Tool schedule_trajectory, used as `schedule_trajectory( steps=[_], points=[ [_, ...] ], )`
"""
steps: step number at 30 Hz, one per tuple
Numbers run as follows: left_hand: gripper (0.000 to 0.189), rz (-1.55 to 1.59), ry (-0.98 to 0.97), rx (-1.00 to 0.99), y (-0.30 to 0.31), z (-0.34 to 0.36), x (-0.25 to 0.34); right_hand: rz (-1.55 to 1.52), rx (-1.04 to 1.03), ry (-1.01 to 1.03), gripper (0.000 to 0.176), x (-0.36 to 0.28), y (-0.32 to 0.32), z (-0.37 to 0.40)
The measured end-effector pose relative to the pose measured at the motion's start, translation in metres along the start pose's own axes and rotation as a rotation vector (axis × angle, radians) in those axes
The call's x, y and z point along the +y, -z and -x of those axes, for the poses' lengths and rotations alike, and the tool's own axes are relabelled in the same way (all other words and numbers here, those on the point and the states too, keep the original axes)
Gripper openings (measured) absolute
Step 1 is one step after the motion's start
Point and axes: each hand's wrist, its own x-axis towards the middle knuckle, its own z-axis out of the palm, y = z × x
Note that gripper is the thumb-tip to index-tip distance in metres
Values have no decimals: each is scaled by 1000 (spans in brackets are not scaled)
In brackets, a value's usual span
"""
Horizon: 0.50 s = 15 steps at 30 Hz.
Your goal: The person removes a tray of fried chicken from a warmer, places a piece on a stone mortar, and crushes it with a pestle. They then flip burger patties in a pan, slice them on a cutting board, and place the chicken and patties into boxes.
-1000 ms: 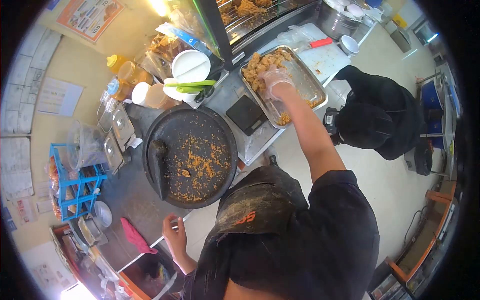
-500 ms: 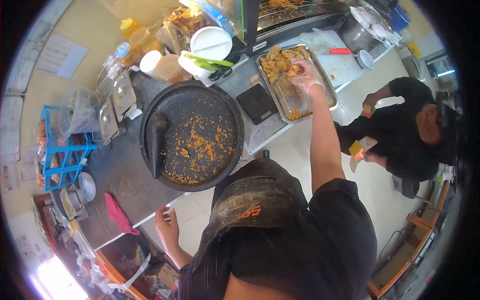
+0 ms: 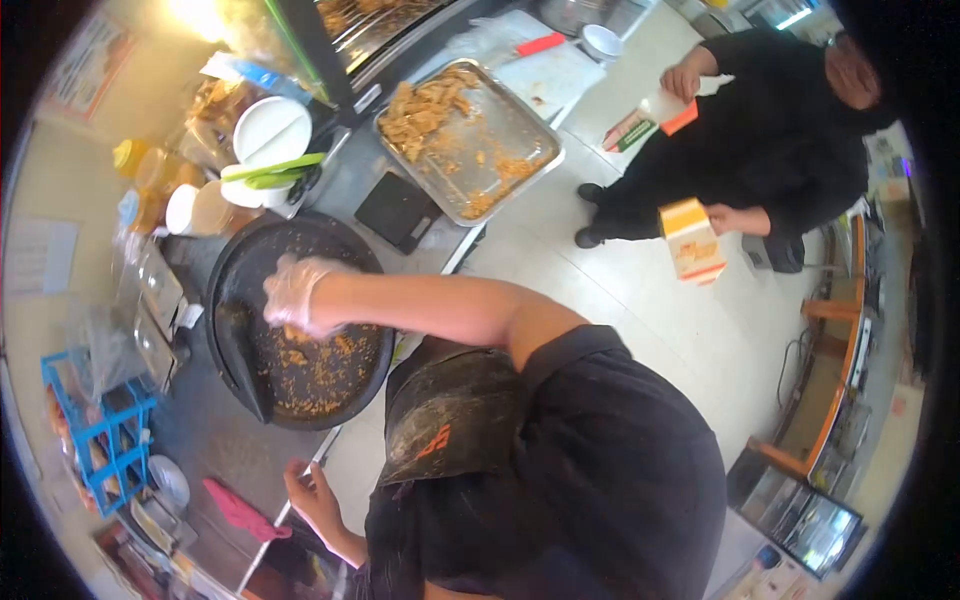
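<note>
My right hand [image 3: 298,292], in a clear plastic glove, is over the big black stone mortar [image 3: 378,372]. Its fingers point down and are closed around a piece of fried chicken [image 3: 293,332], mostly hidden by the glove. Orange-brown crumbs are scattered over the mortar's floor. A dark stone pestle [image 3: 240,360] leans along the mortar's left side. My bare left hand [image 3: 318,508] hangs at the counter's front edge, fingers loosely apart and holding nothing, not far from a pink cloth [image 3: 243,512].
A metal tray [image 3: 525,120] with fried pieces and crumbs stands beyond a black scale [image 3: 398,212]. Behind it lies a white board [image 3: 560,75] with a red-handled knife [image 3: 540,44]. Tubs and green-handled scissors [image 3: 285,172] line the back. At right, a person [image 3: 760,130] holds cardboard boxes [image 3: 692,240].
My right hand has moved left from the metal tray to over the mortar, carrying a fried piece. The view has shifted. The person at right now stands nearer, boxes in both hands.
</note>
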Motion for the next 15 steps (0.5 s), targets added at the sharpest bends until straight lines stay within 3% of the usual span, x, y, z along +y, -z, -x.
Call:
schedule_trajectory(
  steps=[2,3,6,11,15],
  points=[
    [28,-16,-19,-8,-1,-2,-5,90,23,19,38,-7,-18,-20],
    [28,-23,-27,-5,1,-2,-8,17,165,44,34,-8,-20,-14],
    [27,-57,-77,5,1,-4,-8,67,-42,35,34,-14,-9,-15],
    [30,-57,-194,-3,-9,-18,3,80,-28,9,35,-17,-18,-18],
    [31,-5,-155,-78,-15,-24,14,50,33,-41,35,-23,-25,-18]
  ],
)
